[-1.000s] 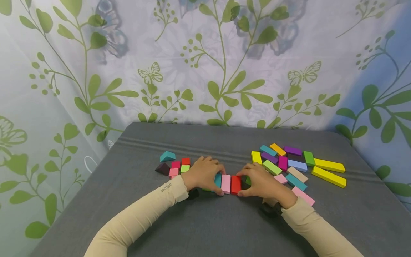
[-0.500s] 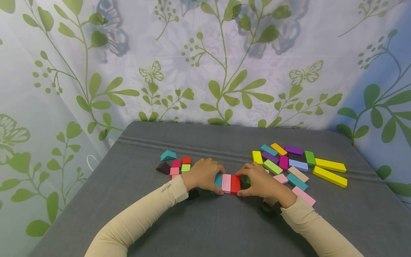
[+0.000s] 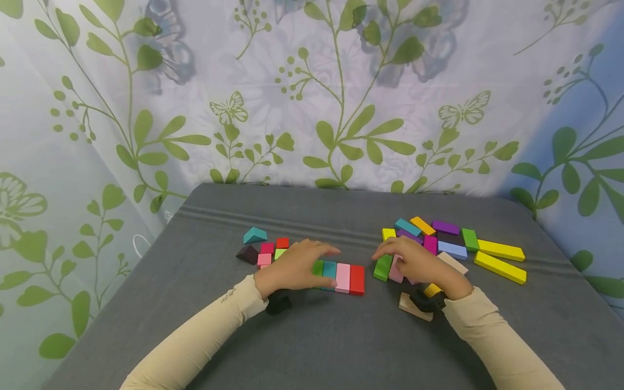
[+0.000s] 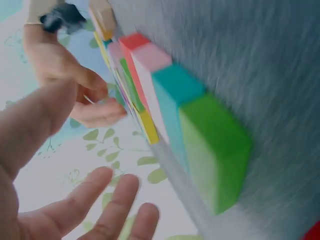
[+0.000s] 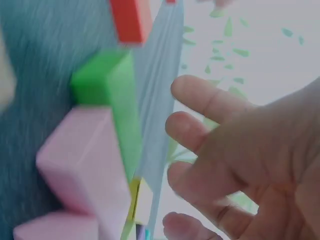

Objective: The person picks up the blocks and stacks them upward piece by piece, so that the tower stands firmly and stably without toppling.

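Note:
Four blocks would be too many to count here, so several stand side by side in a row: a red block [image 3: 357, 280], a pink block [image 3: 343, 278], a teal block [image 4: 177, 87] and a green block [image 4: 215, 130]. My left hand [image 3: 299, 266] is over the row's left end, fingers and thumb spread, holding nothing. To the right, my right hand [image 3: 419, 261] hovers above loose blocks with relaxed, slightly bent fingers and an empty grasp. Nearest its fingertips are another green block [image 3: 382, 267] and a pale pink block [image 5: 80, 145].
Loose blocks spread at the right, including two long yellow blocks [image 3: 499, 268] and a purple block [image 3: 445, 227]. A wooden block [image 3: 414, 306] lies below the right wrist. At the left are a teal triangular block [image 3: 255, 235], a dark triangular block [image 3: 247, 254] and small cubes.
The red block has slid left against the pink one. Both hands have then let go and drawn apart, the left hand leftward and the right hand rightward, exposing more of the row.

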Tool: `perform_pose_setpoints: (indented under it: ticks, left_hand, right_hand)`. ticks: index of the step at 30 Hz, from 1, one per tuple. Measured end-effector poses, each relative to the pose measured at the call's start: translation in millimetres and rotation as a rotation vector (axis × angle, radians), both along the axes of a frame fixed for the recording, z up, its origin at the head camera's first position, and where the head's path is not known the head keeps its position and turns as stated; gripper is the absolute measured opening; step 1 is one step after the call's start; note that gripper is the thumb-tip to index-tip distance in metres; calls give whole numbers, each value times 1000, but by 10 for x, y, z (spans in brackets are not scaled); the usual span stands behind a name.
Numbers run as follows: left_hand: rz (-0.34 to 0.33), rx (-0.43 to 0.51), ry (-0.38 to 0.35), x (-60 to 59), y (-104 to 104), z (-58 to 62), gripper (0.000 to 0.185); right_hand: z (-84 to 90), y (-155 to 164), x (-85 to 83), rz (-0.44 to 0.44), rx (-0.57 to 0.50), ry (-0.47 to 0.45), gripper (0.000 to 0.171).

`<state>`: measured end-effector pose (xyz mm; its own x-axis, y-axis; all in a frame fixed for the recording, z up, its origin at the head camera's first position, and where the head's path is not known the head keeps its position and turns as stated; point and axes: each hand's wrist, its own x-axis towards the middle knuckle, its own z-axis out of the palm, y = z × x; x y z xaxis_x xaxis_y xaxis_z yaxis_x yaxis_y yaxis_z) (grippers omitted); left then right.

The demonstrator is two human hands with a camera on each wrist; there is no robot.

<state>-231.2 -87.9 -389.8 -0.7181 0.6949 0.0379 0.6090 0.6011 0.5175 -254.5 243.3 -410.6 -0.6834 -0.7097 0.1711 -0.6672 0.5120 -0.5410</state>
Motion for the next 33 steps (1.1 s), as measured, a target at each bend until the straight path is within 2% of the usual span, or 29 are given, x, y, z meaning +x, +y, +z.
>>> perform_pose_setpoints:
  ticks: [1,5,8,12,16,21,25,28,33]
  left_hand:
    - [1,54,-40,18,-34,-16,63]
    - [19,280,-197,40,-173,-128,57]
    - [58,389,-250,-6,-260,-219,51]
    - [106,434,-261,-99,-355,-323,45]
    - [98,388,-198,-160,-428,-404,46]
    - [70,228,-63,-185,-464,-463,57]
    - [81,130,-24,-168,-464,-461,64]
    - [76,99,-11,-160,-463,-457,64]
    - [66,98,-8,-168,-480,-464,62]
  right_hand:
    - [86,-29,48,-32,37,-19,46]
    - [128,-66,62,-98,129,-103,35]
    - [140,-70,58,-111,177,-134,35]
    - [176,-66,16,-90,222,-161,41]
    - [268,-148,-5,-130,261,-190,40]
    - [260,-231,-76,-176,319,-77,33]
    - [206,-298,-152,-227,328,-8,30]
    - [182,-360,-189,-254,296,-17,30]
    - [175,-486,-210,-263,187,-124,25]
